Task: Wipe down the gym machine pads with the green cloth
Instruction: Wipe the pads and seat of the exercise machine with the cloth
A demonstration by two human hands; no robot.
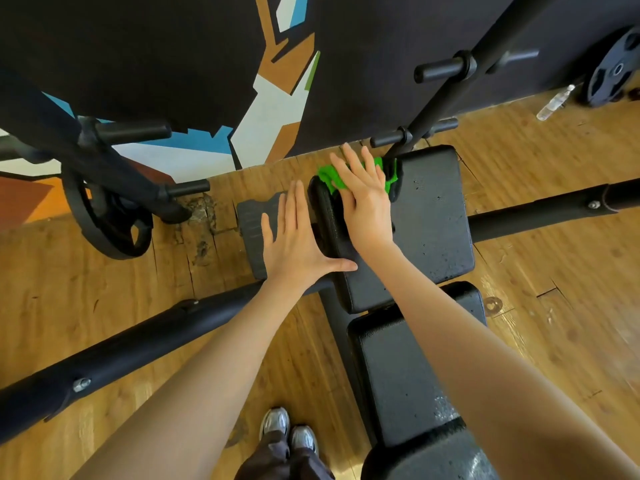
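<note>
The right hand (pixel 363 199) lies flat with straight fingers, pressing the green cloth (pixel 329 176) onto the far left corner of the big pad (pixel 433 216). The cloth peeks out from under the fingertips. The left hand (pixel 294 237) is flat too, fingers spread, leaning on the left side of that same pad and holding nothing. The pad is long, running from the far end back toward the person. So the right hand should pull the cloth back along it. A second pad (pixel 398 368) sits nearer the shoes (pixel 289 431).
</note>
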